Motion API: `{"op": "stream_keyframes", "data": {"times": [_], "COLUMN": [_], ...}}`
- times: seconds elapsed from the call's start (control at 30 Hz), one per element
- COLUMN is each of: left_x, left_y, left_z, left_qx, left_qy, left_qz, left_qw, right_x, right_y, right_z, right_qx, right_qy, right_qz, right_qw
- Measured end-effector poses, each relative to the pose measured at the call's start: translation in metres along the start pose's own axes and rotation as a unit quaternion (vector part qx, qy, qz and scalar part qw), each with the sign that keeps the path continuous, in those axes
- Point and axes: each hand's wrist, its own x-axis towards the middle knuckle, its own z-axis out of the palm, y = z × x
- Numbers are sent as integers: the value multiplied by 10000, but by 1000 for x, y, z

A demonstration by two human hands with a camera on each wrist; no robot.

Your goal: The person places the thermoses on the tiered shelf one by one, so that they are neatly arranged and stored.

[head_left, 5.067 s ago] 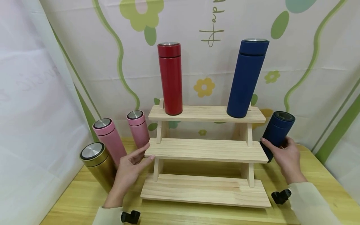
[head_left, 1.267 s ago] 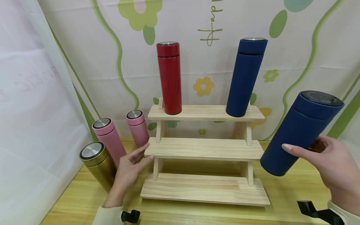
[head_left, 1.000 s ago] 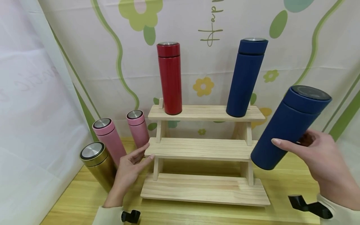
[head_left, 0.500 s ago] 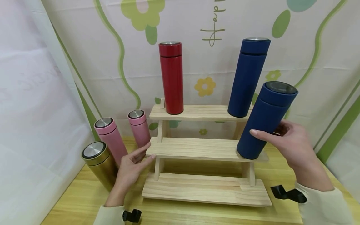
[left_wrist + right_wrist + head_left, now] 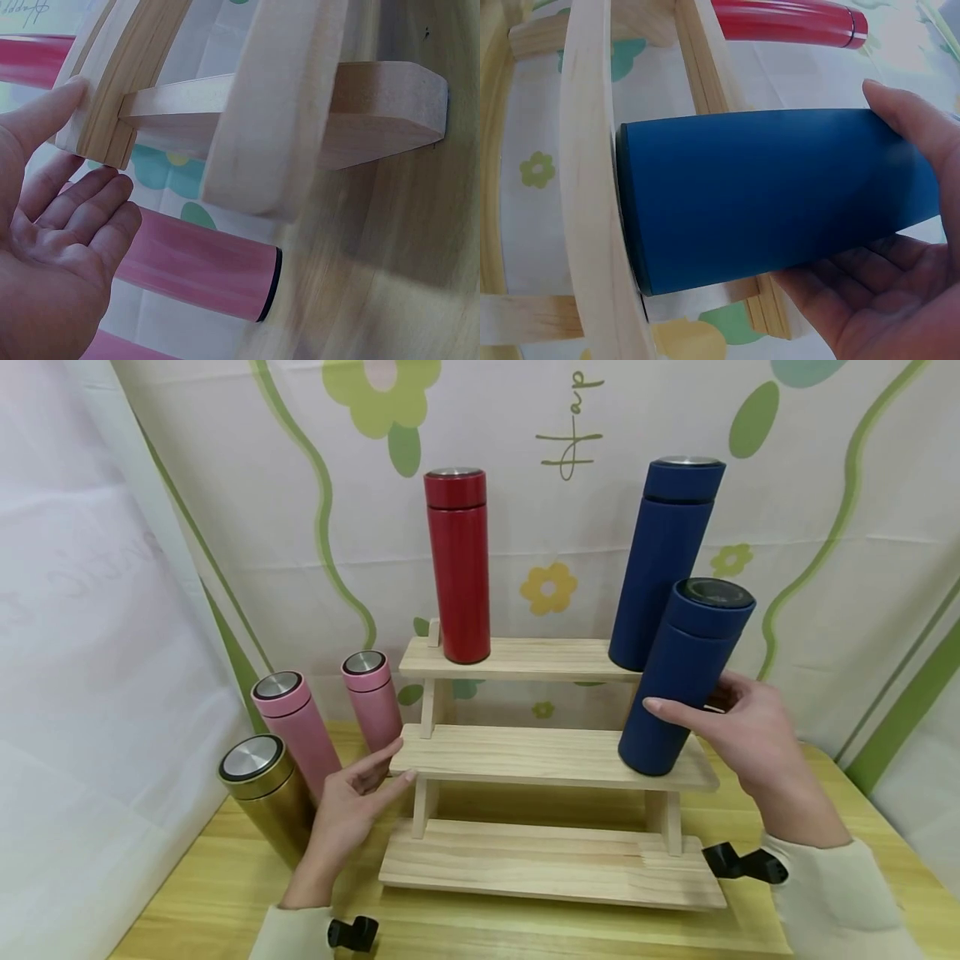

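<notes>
My right hand (image 5: 753, 735) grips a shorter dark blue thermos (image 5: 678, 677), thumb in front and fingers behind. The thermos is upright at the right end of the middle shelf (image 5: 517, 752) of a three-tier wooden stand. In the right wrist view, the base of this blue thermos (image 5: 772, 202) is right at the shelf surface. My left hand (image 5: 341, 814) holds the left end of that same shelf between thumb and index finger. The left wrist view shows the thumb (image 5: 49, 116) against the shelf end, the other fingers bent below.
On the top shelf (image 5: 551, 657) stand a tall red thermos (image 5: 459, 577) and a tall blue thermos (image 5: 667, 556), partly hidden by the held one. Left of the stand are two pink thermoses, one taller (image 5: 303, 735) and one shorter (image 5: 375, 706), and a gold thermos (image 5: 273, 806).
My right hand has lifted the shorter blue thermos from the table right of the stand and brought it left onto the middle shelf's right end, straightening it. The left hand stays put.
</notes>
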Motion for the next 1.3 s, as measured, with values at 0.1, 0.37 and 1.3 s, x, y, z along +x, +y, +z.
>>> {"op": "stream_keyframes", "data": {"times": [0.1,0.37,1.3], "left_x": [0,0,-1], "left_y": [-1,-1,2], "left_z": [0,1,-1], "left_qx": [21,-11,-10], "left_qy": [-12,-5,-16], "left_qz": [-8,-30,-61], "left_qw": [10000,10000,10000], "right_x": [1,2,-5], "right_y": [0,-3,5], "right_z": [2,6,11], "right_qx": [-16,-45,20], "right_qy": [20,4,-74], "right_qz": [37,103,-146], "right_qw": [10000,9999,9999]}}
